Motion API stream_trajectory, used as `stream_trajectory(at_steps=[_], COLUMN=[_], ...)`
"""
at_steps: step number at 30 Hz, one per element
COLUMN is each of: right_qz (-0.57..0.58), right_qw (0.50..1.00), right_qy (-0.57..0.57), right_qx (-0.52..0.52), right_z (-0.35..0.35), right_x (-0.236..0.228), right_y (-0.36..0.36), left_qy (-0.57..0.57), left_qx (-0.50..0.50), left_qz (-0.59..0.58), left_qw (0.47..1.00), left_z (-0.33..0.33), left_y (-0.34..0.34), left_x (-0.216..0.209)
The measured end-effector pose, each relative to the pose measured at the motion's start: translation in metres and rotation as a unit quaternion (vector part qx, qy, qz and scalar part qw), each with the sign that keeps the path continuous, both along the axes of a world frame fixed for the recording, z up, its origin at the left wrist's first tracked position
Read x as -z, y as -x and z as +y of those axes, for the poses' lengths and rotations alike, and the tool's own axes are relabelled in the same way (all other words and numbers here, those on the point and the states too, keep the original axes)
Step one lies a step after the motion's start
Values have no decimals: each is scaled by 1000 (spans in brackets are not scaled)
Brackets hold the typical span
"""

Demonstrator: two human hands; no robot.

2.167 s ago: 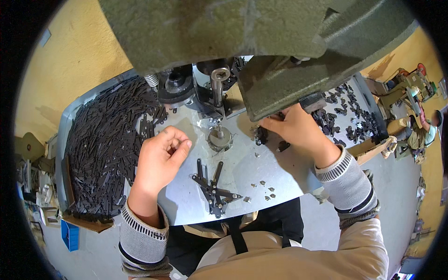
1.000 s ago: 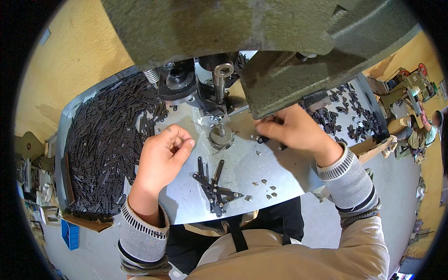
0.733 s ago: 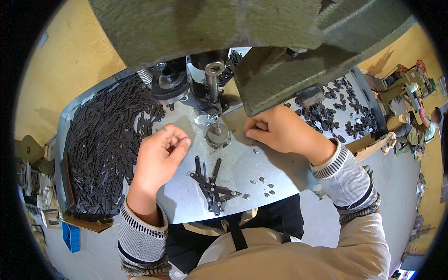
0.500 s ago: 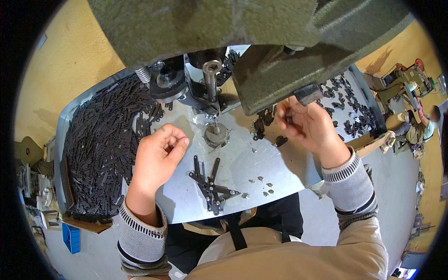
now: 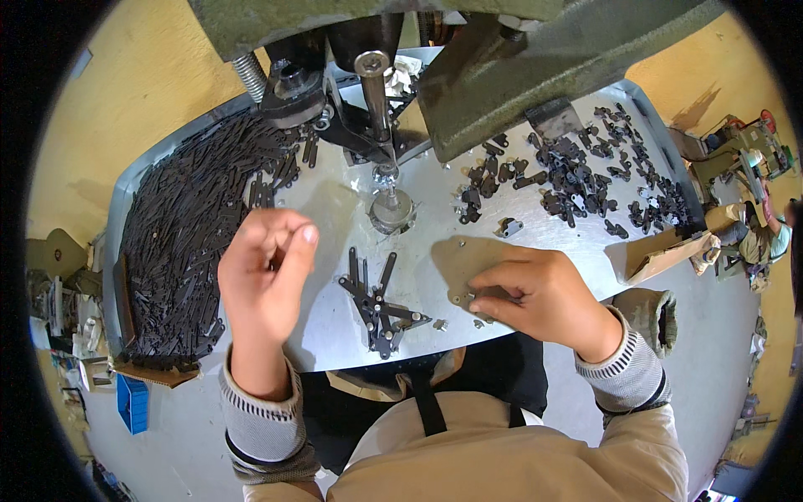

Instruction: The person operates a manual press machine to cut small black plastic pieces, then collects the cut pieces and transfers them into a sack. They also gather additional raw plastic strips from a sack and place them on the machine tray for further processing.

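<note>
My left hand hovers left of the machine's round post, fingers curled and thumb against them; whatever they hold, if anything, is hidden. Near the table's front edge, my right hand pinches at a small metal piece with thumb and forefinger. Other small metal pieces lie close by. Between my hands a loose cluster of black flat links, joined or crossed with shiny rivet heads, rests on the metal table. A rod-like punch points down over the post.
A big heap of black strips fills the table's left side. Small black plates are scattered at the right. The green machine body overhangs the back. A cardboard flap edges the right; a blue bin stands on the floor.
My right hand has come down from beside the black plates to the small metal pieces, its fingers closing to a pinch. The left hand stays curled, slightly farther left. The view has shifted.
</note>
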State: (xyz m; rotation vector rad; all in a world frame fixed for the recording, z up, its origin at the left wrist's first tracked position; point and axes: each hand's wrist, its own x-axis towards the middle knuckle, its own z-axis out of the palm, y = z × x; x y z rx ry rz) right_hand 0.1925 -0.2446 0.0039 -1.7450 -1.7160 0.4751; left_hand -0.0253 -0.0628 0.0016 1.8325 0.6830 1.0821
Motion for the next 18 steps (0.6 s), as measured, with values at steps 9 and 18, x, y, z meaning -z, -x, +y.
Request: stream_trajectory(at_steps=[9,18], right_qz=[281,564], right_qw=[958,823], right_qy=[59,53], right_qx=[-7,-36], right_z=[-4,-19], right_x=[1,5], right_y=[-4,-10], left_qy=[44,-6], left_qx=[3,44], left_qz=[2,74], left_qw=[999,996], left_z=[-69,-80], left_y=[37,27], left_x=[10,13])
